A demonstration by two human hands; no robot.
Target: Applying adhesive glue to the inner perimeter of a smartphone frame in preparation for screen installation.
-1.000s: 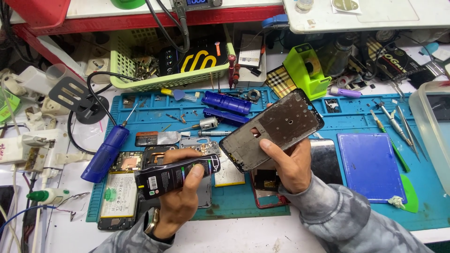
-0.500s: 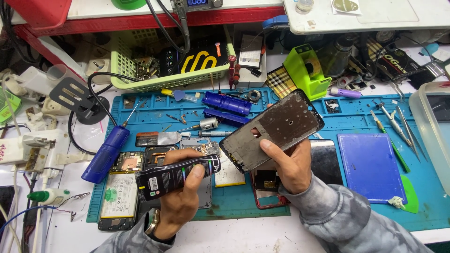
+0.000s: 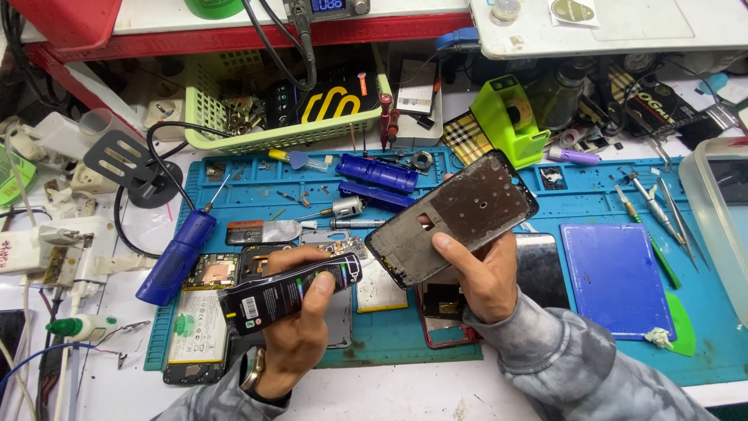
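Hands (image 3: 296,327) grip tube (image 3: 288,292) and frame (image 3: 452,220), apart.

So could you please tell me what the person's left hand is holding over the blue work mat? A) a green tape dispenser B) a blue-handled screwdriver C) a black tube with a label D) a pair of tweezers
C: the left hand is wrapped around a black tube with a label, while the right hand holds a phone frame.

Black glue tube (image 3: 290,293), white barcode label, gripped under left hand (image 3: 300,323) fingers. Dark phone screen (image 3: 543,269) just right of right hand (image 3: 477,277) fingers.
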